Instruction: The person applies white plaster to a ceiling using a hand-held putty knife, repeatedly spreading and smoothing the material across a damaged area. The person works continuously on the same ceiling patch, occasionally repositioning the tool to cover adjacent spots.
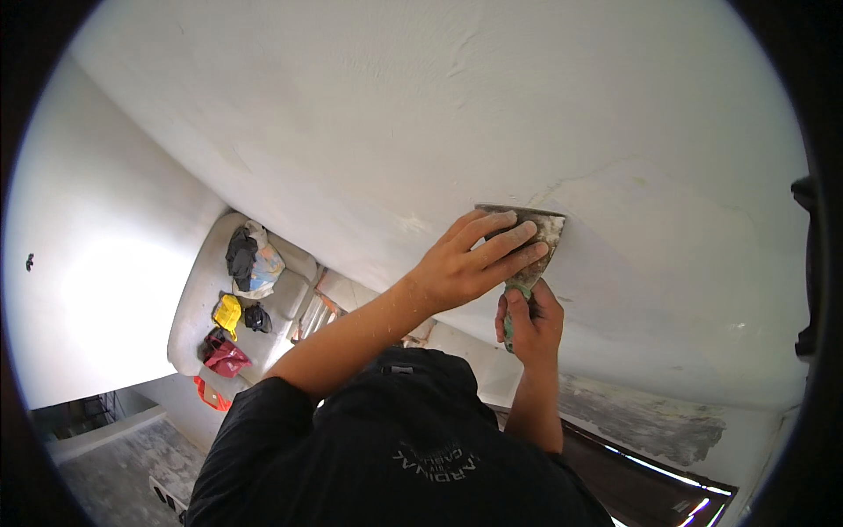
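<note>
A wide putty knife (549,230) with a green handle and a blade smeared with white material lies against the white wall (667,105) right of centre. My left hand (483,259) rests on the blade with its fingers spread and extended, pressing on it from above. Just below, my right hand (534,325) is closed around the handle, thumb along it. Pale uneven patches and faint lines mark the wall around the blade. The blade's middle is partly hidden under my left fingers.
At left, a grey sofa (189,307) holds dark clothing (241,255), a yellow bag (226,316), a red bag (228,358) and other items beside a white wall (97,228). Below are a grey slab (123,474) and a dark shuttered opening (645,479).
</note>
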Available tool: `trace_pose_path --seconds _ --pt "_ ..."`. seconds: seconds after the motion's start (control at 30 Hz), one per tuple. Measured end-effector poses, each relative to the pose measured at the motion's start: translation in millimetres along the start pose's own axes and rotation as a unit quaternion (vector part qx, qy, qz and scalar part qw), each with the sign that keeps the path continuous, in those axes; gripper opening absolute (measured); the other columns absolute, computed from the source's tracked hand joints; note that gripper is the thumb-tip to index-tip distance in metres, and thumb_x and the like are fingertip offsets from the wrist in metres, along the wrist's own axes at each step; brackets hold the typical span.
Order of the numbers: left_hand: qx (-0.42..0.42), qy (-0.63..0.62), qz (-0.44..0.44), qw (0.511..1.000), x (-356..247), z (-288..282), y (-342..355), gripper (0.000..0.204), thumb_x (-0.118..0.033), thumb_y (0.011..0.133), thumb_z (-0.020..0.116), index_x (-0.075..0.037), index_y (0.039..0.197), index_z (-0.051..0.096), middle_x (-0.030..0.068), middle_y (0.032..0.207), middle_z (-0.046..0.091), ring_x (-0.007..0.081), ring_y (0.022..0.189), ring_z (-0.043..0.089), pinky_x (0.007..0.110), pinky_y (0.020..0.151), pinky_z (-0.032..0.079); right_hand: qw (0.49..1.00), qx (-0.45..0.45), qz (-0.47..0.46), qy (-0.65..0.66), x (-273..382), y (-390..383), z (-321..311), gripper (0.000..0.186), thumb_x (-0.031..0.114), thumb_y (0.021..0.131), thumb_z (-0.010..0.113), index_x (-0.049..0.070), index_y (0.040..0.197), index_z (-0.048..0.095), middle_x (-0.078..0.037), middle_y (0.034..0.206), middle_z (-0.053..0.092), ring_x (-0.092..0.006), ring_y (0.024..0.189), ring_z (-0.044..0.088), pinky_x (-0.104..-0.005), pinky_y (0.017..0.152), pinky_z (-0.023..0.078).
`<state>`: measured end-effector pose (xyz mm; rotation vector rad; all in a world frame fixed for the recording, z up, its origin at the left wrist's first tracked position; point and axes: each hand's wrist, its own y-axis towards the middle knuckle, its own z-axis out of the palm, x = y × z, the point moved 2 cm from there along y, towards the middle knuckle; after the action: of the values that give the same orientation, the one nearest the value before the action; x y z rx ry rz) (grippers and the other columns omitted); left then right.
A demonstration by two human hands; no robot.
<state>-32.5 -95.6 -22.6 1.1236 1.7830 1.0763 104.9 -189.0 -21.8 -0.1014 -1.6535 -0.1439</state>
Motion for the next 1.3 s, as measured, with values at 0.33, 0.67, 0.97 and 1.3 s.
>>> trace_pose_path --seconds 0.33,0.67,0.97,1.3 --pt "-0.092 -0.038 -0.16 0.982 -6.8 27.0 -29.2 0.067 0.007 0.059 0.075 -0.011 0.123 0.067 0.0119 0.126 0.061 0.0338 0.11 0.06 0.043 0.093 0.053 0.965 0.019 0.076 -0.25 36.8 3.3 -5.1 0.024 0.015 0.096 0.063 0.0 0.115 0.064 -0.006 0.066 0.06 -0.0096 0.055 0.054 -0.0278 0.053 0.044" --pt "-0.084 -0.065 -0.151 0.983 -5.9 23.0 -24.4 0.051 0.001 0.067 0.075 -0.006 0.117 0.07 0.0166 0.124 0.063 0.0355 0.111 0.06 0.045 0.094 0.053 0.951 -0.001 0.089 -0.297 50.8 4.5 -3.1 0.023 0.014 0.095 0.064 0.001 0.114 0.065 -0.009 0.066 0.061 -0.0114 0.056 0.055 -0.0289 0.055 0.045" --pt "-0.094 -0.059 -0.098 0.989 2.8 20.4 -21.3 0.046 -0.007 0.068 0.075 -0.005 0.114 0.072 0.0166 0.12 0.062 0.0332 0.108 0.061 0.043 0.089 0.056 0.932 0.007 0.121 -0.341 65.7 7.7 -6.9 0.018 0.015 0.093 0.066 0.0 0.103 0.065 -0.007 0.063 0.061 -0.0124 0.055 0.056 -0.0292 0.053 0.044" --pt "-0.108 -0.001 -0.09 0.99 11.5 18.5 -19.8 0.043 -0.006 0.07 0.073 -0.006 0.113 0.073 0.0149 0.119 0.062 0.0328 0.104 0.06 0.042 0.086 0.056 0.946 0.04 0.074 -0.314 57.7 26.9 -12.0 0.015 0.014 0.091 0.069 0.0 0.095 0.064 -0.008 0.062 0.054 -0.0112 0.055 0.045 -0.0289 0.052 0.04"
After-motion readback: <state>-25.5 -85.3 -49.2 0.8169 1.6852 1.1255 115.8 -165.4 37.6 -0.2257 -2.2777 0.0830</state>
